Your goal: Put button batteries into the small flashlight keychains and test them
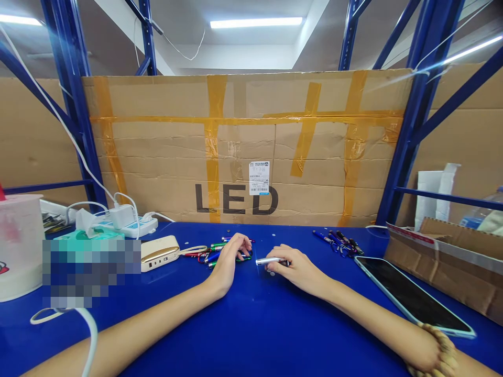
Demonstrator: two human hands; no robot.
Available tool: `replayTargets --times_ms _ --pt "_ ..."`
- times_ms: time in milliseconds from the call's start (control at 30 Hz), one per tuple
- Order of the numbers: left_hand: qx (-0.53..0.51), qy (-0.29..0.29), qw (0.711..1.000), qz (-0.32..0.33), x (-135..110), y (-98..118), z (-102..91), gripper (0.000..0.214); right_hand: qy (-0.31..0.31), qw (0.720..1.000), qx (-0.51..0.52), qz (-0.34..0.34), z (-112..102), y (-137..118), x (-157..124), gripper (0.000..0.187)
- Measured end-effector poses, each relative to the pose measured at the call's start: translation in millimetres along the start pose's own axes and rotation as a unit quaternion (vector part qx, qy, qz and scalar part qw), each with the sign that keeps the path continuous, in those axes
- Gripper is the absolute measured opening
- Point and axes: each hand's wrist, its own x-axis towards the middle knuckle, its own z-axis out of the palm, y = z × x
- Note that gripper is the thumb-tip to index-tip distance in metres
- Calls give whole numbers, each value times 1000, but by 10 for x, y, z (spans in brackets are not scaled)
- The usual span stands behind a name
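On my feed, the right hand is closed on a silver penlight, pinching it between thumb and fingers with its tip pointing left toward the other hand. That forearm comes in low from the lower right, with a wooden bead bracelet at the wrist. The left hand lies palm down, its fingers curled loosely over and touching a heap of colored penlights with carabiner clips; I cannot tell whether it grips one. Both hands hover just above a blue tabletop. A smartphone in a pale blue case lies just beside the right forearm, and a smaller bunch of clipped penlights lies beyond it. Left of the heap sits a cream power bank, with a power strip behind it. Farthest off, a taped cardboard sheet printed "LED" stands against blue shelving.
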Motion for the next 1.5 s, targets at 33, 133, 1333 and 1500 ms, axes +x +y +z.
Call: replayTargets --times_ms 33,133,1333,1500 --pt "-2 0 1000 -2 1 -2 0 30 1 1000 -5 2 3 -2 -1 22" --pt "-7 -1 1000 -8 5 0 1 29 7 1000 -24 9 10 -4 -1 19" --pt "44 -15 999 1 -26 41 -16 31 10 998 -68 14 9 -6 -8 29" --pt "52 -26 998 -1 -43 77 -14 33 7 998 -63 22 1 -17 -11 27"
